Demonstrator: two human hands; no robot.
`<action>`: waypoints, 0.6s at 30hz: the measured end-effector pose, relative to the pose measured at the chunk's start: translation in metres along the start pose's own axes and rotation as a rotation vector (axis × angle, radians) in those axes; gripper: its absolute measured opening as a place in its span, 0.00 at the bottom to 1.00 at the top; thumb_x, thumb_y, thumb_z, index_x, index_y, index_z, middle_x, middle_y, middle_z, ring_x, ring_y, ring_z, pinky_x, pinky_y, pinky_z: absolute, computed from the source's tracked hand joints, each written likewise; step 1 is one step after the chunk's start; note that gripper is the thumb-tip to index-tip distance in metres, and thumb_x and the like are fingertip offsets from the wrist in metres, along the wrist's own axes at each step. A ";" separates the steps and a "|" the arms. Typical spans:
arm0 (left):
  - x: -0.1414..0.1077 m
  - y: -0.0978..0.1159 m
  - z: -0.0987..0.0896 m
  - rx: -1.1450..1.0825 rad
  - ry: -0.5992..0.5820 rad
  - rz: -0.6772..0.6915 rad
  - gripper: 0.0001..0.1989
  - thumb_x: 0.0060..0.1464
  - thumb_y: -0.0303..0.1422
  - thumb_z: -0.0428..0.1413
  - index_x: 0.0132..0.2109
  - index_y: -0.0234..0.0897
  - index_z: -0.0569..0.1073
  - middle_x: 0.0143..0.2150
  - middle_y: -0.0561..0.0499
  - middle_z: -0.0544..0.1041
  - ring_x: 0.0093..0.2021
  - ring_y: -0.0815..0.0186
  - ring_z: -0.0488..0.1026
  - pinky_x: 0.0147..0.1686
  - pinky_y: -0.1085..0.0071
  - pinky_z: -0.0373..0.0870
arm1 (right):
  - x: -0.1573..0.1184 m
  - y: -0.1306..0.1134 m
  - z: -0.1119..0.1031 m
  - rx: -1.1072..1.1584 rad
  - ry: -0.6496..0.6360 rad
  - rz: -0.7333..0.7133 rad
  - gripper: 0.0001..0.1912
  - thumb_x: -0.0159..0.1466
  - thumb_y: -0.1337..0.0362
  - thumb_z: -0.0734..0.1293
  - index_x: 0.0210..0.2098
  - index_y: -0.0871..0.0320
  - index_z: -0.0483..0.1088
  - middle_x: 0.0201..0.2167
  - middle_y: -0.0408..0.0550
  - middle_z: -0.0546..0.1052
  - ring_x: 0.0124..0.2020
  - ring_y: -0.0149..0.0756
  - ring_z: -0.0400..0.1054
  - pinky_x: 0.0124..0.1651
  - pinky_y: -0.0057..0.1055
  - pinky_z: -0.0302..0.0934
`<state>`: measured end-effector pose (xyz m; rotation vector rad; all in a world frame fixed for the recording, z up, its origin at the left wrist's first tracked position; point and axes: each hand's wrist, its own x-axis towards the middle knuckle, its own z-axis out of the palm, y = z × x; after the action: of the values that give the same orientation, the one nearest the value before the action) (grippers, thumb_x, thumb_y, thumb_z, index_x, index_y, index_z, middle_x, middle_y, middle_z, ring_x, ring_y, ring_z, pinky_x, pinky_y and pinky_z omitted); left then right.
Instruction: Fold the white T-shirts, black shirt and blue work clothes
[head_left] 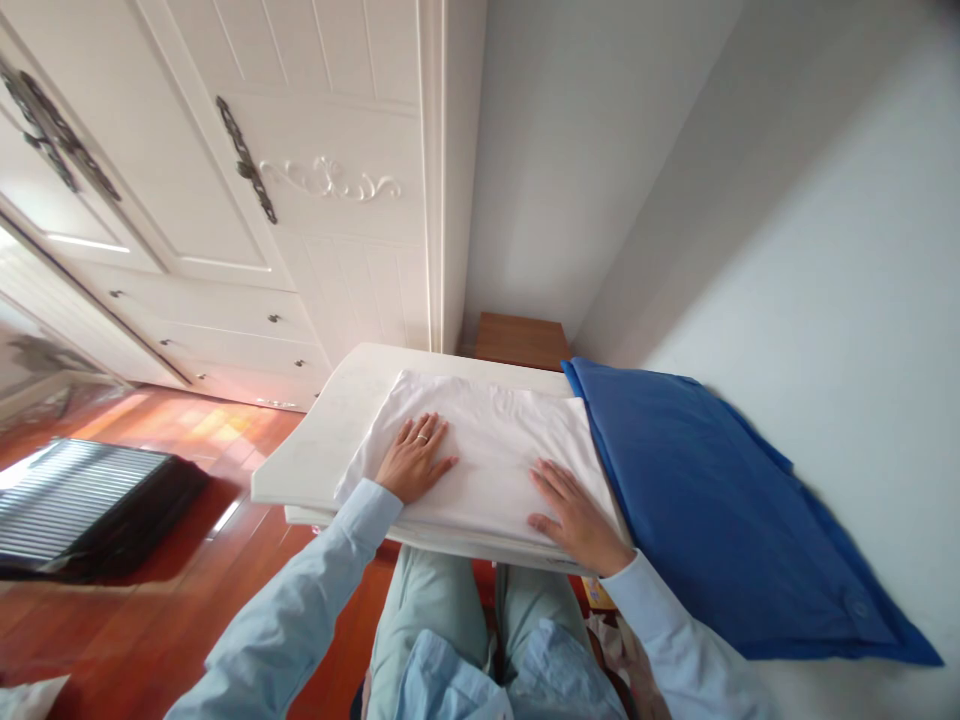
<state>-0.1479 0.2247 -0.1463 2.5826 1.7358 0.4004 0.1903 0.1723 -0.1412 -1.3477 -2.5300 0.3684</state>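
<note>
The light blue shirt (454, 682) is seen closest, and past it a white cloth (484, 470) is laid flat on the desk (319, 430) under the spread left hand (412, 462) and spread right hand (576, 515), with maybe a few wrinkles left.

A white counter (330, 420) with a curved left end carries a flat, roughly rectangular white cloth (484, 450) across its middle, reaching the near edge; a folded blue fabric piece (705, 500) covers its right side.
</note>
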 end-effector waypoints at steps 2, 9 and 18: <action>0.001 -0.002 -0.001 -0.028 -0.021 -0.005 0.35 0.67 0.52 0.42 0.70 0.32 0.61 0.73 0.36 0.58 0.74 0.50 0.51 0.71 0.50 0.47 | -0.013 0.009 0.005 -0.047 0.062 -0.016 0.34 0.70 0.47 0.62 0.70 0.55 0.57 0.71 0.59 0.58 0.72 0.51 0.50 0.71 0.57 0.51; 0.021 -0.026 -0.022 -0.215 -0.178 -0.013 0.35 0.64 0.55 0.44 0.64 0.34 0.69 0.68 0.35 0.66 0.70 0.48 0.59 0.68 0.49 0.57 | -0.020 0.015 -0.006 -0.011 0.026 -0.023 0.36 0.70 0.43 0.58 0.70 0.58 0.58 0.70 0.61 0.59 0.72 0.52 0.51 0.71 0.57 0.52; 0.097 -0.039 -0.030 -0.081 -0.123 -0.044 0.36 0.66 0.53 0.41 0.70 0.34 0.60 0.75 0.37 0.52 0.75 0.50 0.43 0.70 0.48 0.45 | 0.094 0.009 -0.051 -0.064 0.022 -0.127 0.38 0.70 0.42 0.57 0.70 0.60 0.56 0.71 0.61 0.57 0.73 0.52 0.48 0.73 0.53 0.46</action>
<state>-0.1551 0.3236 -0.1030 2.4527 1.6963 0.2973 0.1632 0.2609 -0.0867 -1.1979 -2.6133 0.2481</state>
